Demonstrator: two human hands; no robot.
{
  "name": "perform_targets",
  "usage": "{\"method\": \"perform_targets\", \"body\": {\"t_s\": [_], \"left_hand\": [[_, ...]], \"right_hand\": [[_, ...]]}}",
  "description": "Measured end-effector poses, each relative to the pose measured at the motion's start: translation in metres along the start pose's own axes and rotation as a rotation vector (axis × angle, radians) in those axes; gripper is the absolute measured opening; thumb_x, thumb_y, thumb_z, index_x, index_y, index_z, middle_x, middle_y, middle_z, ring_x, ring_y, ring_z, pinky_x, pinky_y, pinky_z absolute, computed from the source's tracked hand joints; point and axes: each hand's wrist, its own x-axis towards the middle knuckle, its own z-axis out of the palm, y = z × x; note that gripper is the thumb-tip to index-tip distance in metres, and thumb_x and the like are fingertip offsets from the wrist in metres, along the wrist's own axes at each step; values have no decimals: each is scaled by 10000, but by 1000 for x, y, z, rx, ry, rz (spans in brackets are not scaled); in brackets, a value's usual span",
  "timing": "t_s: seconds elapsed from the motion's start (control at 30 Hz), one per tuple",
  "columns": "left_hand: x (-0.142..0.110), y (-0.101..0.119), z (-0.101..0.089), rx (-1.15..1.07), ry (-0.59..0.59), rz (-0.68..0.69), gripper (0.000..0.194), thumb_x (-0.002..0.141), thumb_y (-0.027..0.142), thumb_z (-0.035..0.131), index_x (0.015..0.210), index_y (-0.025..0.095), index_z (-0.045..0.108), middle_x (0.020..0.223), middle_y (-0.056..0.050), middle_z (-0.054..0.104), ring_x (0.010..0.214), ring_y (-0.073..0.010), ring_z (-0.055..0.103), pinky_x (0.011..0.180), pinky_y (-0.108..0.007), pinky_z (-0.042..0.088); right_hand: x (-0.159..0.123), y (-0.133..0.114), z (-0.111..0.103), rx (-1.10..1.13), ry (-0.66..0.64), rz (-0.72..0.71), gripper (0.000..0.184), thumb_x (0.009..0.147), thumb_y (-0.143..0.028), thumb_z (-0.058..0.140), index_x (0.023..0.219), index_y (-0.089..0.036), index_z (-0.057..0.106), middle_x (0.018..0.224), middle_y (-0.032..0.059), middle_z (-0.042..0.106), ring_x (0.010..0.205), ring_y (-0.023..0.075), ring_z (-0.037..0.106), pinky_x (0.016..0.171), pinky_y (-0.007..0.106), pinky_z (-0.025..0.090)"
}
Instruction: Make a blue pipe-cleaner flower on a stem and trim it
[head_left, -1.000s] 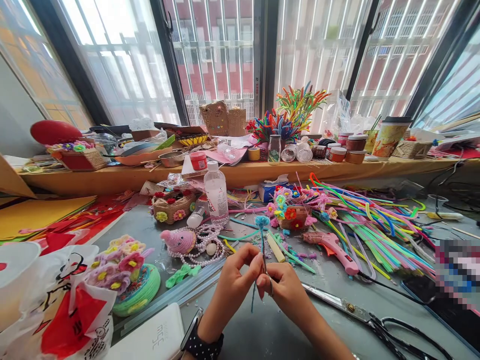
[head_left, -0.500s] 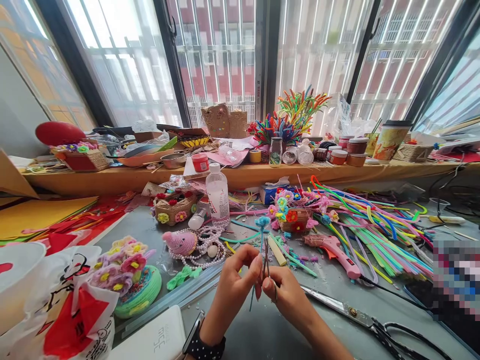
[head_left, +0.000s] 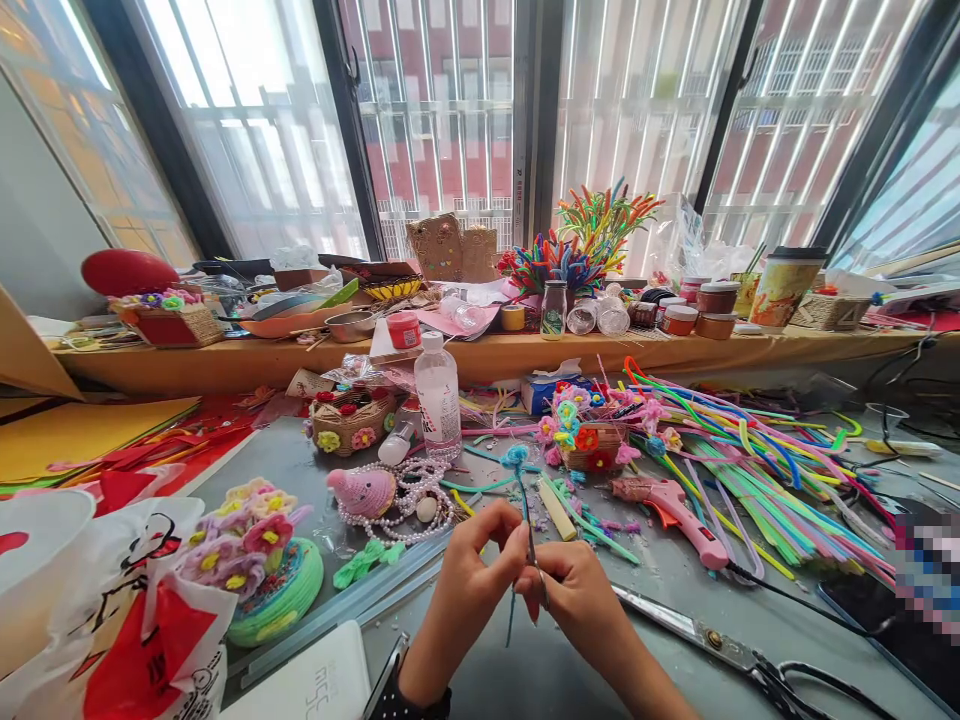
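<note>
My left hand (head_left: 474, 580) pinches the stem of a blue pipe-cleaner flower (head_left: 515, 457). Its fluffy head points up and the stem's tail hangs below my fingers. In my right hand (head_left: 581, 590) is a small pair of scissors (head_left: 532, 545), its blades upright along the stem and seemingly together. Parts of the handles are hidden by my fingers. Just beyond my hands lies a cream-coloured stick (head_left: 556, 510), with blue and green fuzzy scraps around it.
A pink glue gun (head_left: 679, 515) with a black cord and large scissors (head_left: 712, 640) lie to the right. Bundled pipe cleaners (head_left: 765, 510) spread behind them. Leftward are a flower-topped green crocheted piece (head_left: 281, 595), a pink crocheted figure (head_left: 367, 493), a bottle (head_left: 438, 400) and a white box (head_left: 315, 675).
The scissor blades spread apart half a second ago and have come together again beside the stem. The blue flower head has tilted slightly left. Both hands stay in nearly the same place.
</note>
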Motion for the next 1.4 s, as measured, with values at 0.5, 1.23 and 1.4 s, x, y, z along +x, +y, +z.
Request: {"method": "perform_targets", "body": {"t_s": [0.5,1.23,1.4], "left_hand": [[-1,-1,0,-12,57,23,185,737,235,428,566,173,396,549,32,381,527,-93,376,505,-194,343],[1,-6,-1,-77,69,19,211,763,307,401,592,182,398,543,38,380,517,-100,385,508,-203,348],[1,-7,0,-76,65,27,218,766,310,397,590,181,397,546,42,374,516,-98,378,508,-201,339]], "right_hand": [[-4,-3,-1,51,-127,-58,702,619,-765,208,458,-141,488,434,-12,409,420,86,368,411,197,244],[0,4,5,23,12,18,630,648,-687,364,300,-163,403,330,-22,377,374,81,360,408,198,283],[-1,3,1,54,-29,-18,691,612,-757,265,351,-146,453,366,-18,357,383,80,340,404,210,232]]}}
